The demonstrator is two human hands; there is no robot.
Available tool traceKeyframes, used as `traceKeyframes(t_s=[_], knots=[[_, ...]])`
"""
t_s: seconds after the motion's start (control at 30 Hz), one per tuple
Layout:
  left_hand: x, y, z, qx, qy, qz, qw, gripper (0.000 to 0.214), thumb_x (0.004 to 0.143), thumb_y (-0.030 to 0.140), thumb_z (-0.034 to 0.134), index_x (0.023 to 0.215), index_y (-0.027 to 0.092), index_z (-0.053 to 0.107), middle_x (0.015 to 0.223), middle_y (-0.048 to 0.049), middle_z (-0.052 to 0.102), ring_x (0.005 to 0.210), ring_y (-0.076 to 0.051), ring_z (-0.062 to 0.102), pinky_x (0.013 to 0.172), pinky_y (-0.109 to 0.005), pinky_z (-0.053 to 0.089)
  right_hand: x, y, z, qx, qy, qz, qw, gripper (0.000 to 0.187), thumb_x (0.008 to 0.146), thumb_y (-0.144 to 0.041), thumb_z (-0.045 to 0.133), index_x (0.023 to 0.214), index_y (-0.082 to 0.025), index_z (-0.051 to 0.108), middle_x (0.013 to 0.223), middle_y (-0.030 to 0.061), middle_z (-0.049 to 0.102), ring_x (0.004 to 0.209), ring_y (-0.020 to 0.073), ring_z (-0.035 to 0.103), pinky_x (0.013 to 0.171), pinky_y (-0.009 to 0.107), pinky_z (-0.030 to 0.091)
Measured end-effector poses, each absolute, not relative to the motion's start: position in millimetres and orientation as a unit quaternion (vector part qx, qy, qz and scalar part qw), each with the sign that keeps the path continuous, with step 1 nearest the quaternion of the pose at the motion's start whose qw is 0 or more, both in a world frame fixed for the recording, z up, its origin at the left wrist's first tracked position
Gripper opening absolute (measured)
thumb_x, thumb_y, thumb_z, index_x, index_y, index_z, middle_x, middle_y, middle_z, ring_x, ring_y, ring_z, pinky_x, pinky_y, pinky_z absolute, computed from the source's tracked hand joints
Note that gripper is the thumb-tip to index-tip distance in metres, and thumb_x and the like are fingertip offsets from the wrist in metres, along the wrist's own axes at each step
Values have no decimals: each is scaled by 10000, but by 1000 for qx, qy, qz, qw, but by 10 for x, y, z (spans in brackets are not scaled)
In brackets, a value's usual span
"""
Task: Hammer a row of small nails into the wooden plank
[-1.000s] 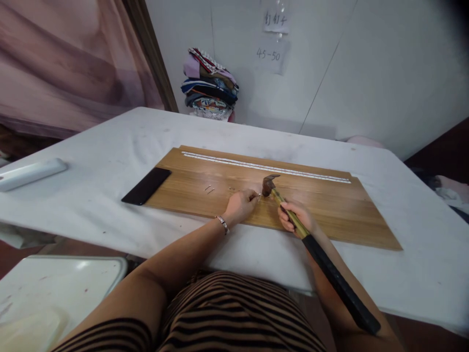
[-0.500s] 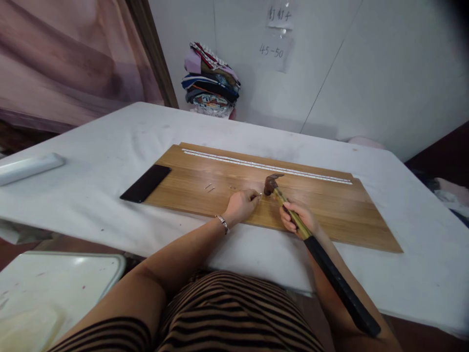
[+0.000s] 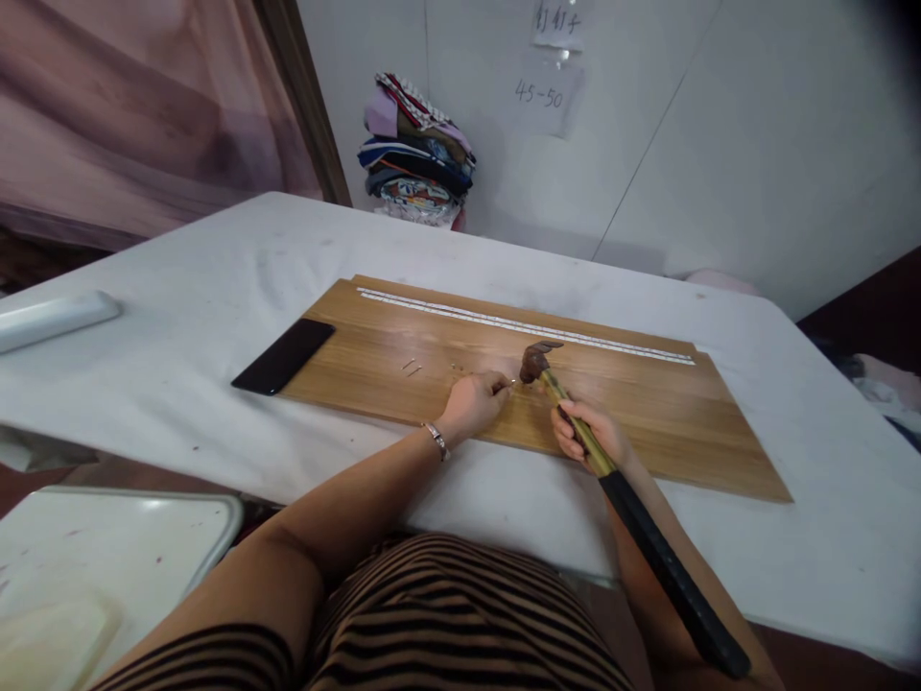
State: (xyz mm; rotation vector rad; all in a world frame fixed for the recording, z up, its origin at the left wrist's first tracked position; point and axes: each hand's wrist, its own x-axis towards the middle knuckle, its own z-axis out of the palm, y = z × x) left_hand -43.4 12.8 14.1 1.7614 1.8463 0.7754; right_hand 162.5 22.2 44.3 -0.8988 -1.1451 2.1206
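Note:
Between thumb and finger of my left hand (image 3: 475,401) is a small nail (image 3: 513,382), pinched low over the wooden board (image 3: 648,422). My right hand (image 3: 591,430) is wrapped around the yellow shaft of a claw hammer (image 3: 534,363). Its rusty head is just right of the nail, and the black grip runs back along my right forearm. Loose nails (image 3: 413,368) lie on the board to the left of my left hand. Whether the nail's point is in the wood is too small to tell.
A black phone-like slab (image 3: 286,357) lies across the board's left end. Two white measuring strips (image 3: 525,326) run along its back edge. On the white-covered table (image 3: 216,259) a plastic roll (image 3: 58,319) lies at left. Folded cloths (image 3: 417,149) are stacked by the wall.
The view has shifted slightly. Both hands, the nail and the hammer keep almost the same places over the board.

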Motion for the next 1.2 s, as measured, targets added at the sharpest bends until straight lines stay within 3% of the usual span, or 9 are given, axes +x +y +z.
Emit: traceKeyframes(t_s=[0.57,1.2], knots=[[-429,128,142,646,673,278,227,216,864,285,534,948,227,725,959,-25,746,886,-169,673,777,-246,477,1626,238,431,-334,-429,786,294,283,757,-383,627,887,-217,438,504,-101,503,281,54,366,283,171,225],[-431,119,160,648,672,273,233,219,875,293,536,969,228,722,979,-29,745,905,-174,674,797,-252,485,1624,239,422,-330,-438,785,289,270,770,-382,614,909,-223,446,511,-97,487,290,61,360,290,185,218]])
